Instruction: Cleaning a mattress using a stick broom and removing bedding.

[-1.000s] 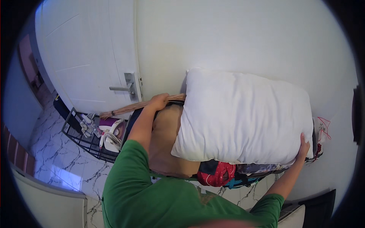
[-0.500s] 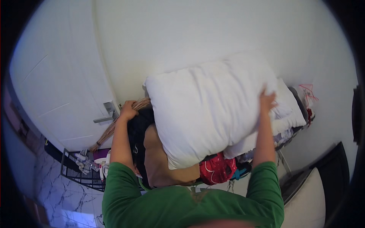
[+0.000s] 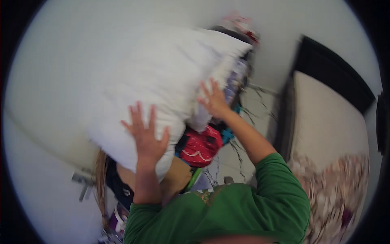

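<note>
A large white pillow lies on top of a heap of things against the wall. My left hand is spread flat over its near part, palm down; whether it presses on it I cannot tell. Fingers apart, my right hand is at the pillow's right side, beside a whitish bundle. Under the pillow's near edge are a red patterned cloth, a brown piece like cardboard and a dark garment. A bundle of thin brown sticks stands at the left.
At the left is a door handle. To the right stands a bed with a beige mattress, a black headboard and a patterned blanket. Marble-look floor shows between heap and bed.
My left hand has let go of the stick bundle and come over the pillow. My right hand remains by the pillow's right side. The view has turned right, bringing more of the bed in.
</note>
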